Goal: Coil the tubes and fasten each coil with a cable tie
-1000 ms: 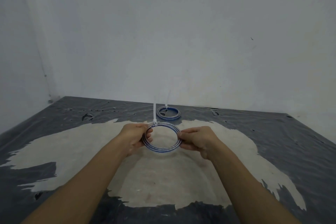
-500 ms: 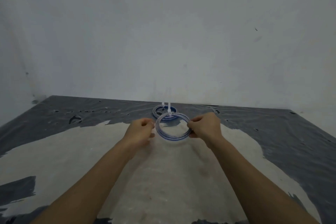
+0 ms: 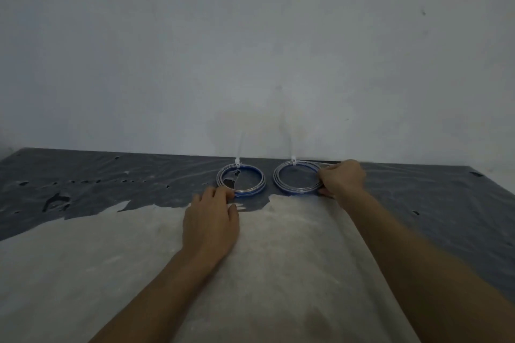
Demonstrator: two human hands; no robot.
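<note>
Two bare forearms are showing in the head view, running up from the bottom edge, and neither is wearing a sleeve anywhere in view. The left hand [image 3: 210,224] is wearing no glove, ring or watch, and its wrist is showing no band. The right hand [image 3: 343,179] is likewise going ungloved, with no ring or strap showing. No markings are showing on either arm.

Dim, flat light; soft, slightly blurred.

Gap between left coil [image 3: 241,180] and right coil [image 3: 297,178] looks narrow, perhaps impassable.
</note>
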